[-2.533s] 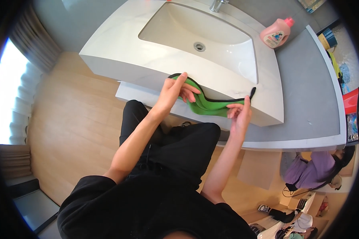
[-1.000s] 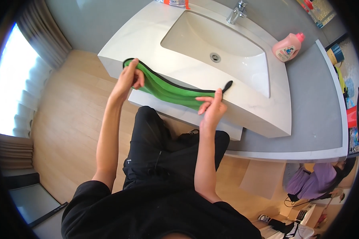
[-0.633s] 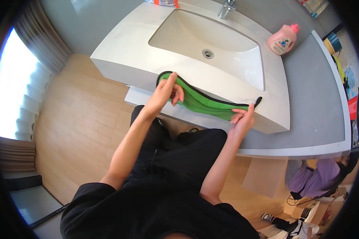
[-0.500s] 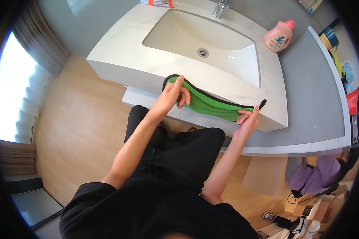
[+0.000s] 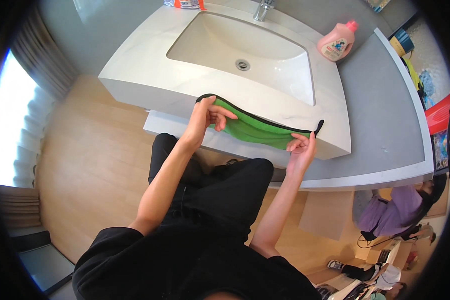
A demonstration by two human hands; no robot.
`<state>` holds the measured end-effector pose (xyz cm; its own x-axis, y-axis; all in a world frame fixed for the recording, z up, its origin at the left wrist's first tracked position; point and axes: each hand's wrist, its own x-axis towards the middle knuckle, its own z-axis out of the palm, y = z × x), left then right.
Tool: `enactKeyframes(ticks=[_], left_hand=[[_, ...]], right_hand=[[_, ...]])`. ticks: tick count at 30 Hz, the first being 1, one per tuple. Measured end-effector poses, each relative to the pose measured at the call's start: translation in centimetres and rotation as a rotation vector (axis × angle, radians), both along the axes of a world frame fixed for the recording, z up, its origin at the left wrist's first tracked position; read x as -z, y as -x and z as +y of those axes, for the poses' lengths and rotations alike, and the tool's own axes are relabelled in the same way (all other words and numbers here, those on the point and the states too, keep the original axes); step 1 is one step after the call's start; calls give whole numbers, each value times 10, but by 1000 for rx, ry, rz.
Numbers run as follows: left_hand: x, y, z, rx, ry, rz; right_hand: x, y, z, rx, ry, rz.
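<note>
One green cloth [image 5: 255, 132], one sink [image 5: 222, 45], one tap [image 5: 262, 11], one pink bottle [image 5: 337, 42]. Two hands: left hand [image 5: 207, 119] pinches one cloth end, right hand [image 5: 302, 149] pinches other, near black loop [image 5: 320, 126]. Cloth hangs along counter [image 5: 140, 70] front. Hands wider apart than in first frame; cloth straighter.

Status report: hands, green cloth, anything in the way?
Left hand pinching one end, right hand the end with the black loop. Green cloth hanging between them. White counter close behind; pink bottle off to the right.
</note>
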<state>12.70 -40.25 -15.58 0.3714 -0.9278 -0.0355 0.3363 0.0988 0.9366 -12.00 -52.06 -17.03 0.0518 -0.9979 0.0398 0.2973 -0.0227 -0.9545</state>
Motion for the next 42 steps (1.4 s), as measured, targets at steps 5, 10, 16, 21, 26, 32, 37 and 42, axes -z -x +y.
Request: enactKeyframes(ticks=[5, 10, 16, 21, 26, 32, 37, 42], left_hand=[[-2, -13, 4, 38, 14, -50], [2, -37, 14, -31, -3, -168], [3, -84, 37, -150, -32, -214], [6, -136, 64, -304, -56, -230], [9, -169, 81, -435, -93, -248], [6, -168, 83, -366, -98, -219], [4, -164, 82, -335, -116, -221], [1, -142, 69, -255, -147, -213]], right_hand=[[0, -5, 0, -4, -35, 8], [-3, -29, 9, -58, -88, 38], [-3, -81, 32, -230, -175, 27], [2, -143, 57, -290, -152, 62], [-5, -197, 84, -415, -98, 93], [-2, -205, 87, -411, -38, 101], [-4, -202, 86, -364, -8, 107], [-4, -183, 76, -285, -15, 116]])
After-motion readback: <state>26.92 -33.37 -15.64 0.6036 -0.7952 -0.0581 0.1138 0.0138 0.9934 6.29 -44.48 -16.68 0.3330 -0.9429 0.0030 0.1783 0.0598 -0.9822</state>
